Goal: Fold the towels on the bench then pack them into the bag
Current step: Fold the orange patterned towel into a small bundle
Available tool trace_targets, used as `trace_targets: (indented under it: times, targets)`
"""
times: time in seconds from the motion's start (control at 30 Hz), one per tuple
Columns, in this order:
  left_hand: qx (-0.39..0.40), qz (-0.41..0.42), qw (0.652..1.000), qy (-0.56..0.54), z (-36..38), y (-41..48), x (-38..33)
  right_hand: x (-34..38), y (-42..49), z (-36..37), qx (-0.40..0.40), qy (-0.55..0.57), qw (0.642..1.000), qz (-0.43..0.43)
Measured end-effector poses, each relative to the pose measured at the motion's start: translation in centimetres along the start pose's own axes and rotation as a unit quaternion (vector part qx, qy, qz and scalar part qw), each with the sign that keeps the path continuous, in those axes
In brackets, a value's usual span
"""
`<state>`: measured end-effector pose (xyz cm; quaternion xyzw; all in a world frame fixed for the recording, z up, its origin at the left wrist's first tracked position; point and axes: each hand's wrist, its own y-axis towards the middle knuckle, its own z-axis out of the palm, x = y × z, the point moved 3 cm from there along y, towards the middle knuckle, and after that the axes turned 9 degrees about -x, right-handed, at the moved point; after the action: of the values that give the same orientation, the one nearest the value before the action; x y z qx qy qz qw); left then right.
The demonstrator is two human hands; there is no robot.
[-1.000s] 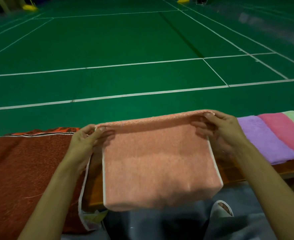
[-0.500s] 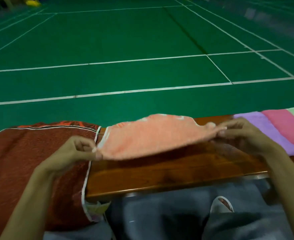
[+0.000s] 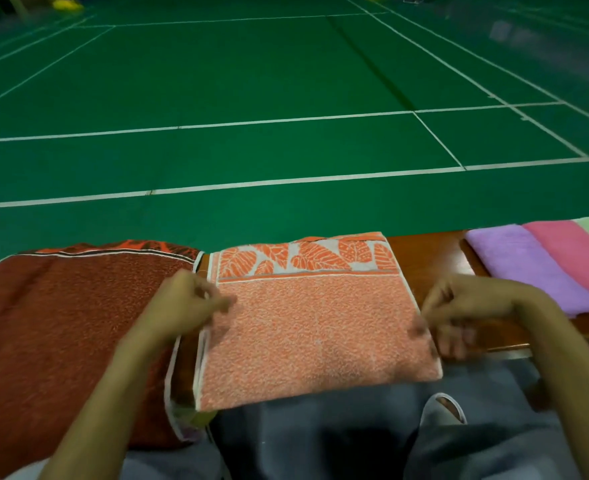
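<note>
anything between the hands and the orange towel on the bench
Nothing visible does. The left hand is at the left edge of the orange towel, the right hand at its right edge; blur hides whether either has a grip.

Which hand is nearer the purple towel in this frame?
Right. The right hand sits at the orange towel's right edge, just short of the purple towel; the left hand is at the orange towel's left edge, farther away.
</note>
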<state>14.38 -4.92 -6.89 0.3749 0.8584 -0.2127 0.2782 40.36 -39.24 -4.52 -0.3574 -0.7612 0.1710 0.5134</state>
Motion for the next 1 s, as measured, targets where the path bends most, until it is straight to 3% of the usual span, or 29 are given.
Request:
trace_targets:
  times: [0.07,0.1,0.13,0.17,0.23,0.33,0.57,0.7,0.8,0.9,1.0]
  targets:
    - [-0.245,0.081,0.965,0.052,1.2,0.2,-2.5,0.8,2.2,0.3,-0.23,0.057,0.969,-0.074]
    - [-0.278,0.13,0.949,0.077,2.8,-0.2,-3.7,1.2,3.5,0.8,-0.358,0.021,0.927,-0.107]
    - [-0.25,0.167,0.949,0.089,4.8,-0.2,-4.5,1.8,4.6,1.9,-0.448,-0.05,0.883,-0.131]
    - [-0.203,0.19,0.953,0.117,6.8,-0.2,-4.8,2.6,5.7,3.6,-0.477,-0.127,0.856,-0.155]
    - [-0.124,0.197,0.954,0.191,10.0,-0.2,-4.4,3.4,7.7,7.3,-0.405,-0.249,0.859,-0.193]
    - [-0.098,0.183,0.952,0.225,11.4,0.1,-2.6,3.3,9.2,10.6,-0.31,-0.365,0.853,-0.207]
    - [-0.137,0.091,0.957,0.238,9.0,-0.1,0.4,-0.1,9.0,7.1,-0.371,-0.369,0.845,-0.11]
    - [-0.154,0.097,0.96,0.214,8.7,-0.3,0.2,-0.3,8.7,6.8,-0.385,-0.331,0.855,-0.105]
    - [-0.253,0.101,0.954,0.127,7.4,-0.6,-0.3,0.2,7.8,6.2,-0.489,-0.218,0.835,-0.127]
    - [-0.337,0.021,0.938,0.079,5.9,-0.8,-0.6,-0.1,7.3,4.6,-0.579,-0.128,0.804,-0.045]
    - [-0.323,-0.072,0.94,0.076,5.1,-0.3,-0.4,-0.5,7.5,3.4,-0.548,-0.056,0.834,0.028]
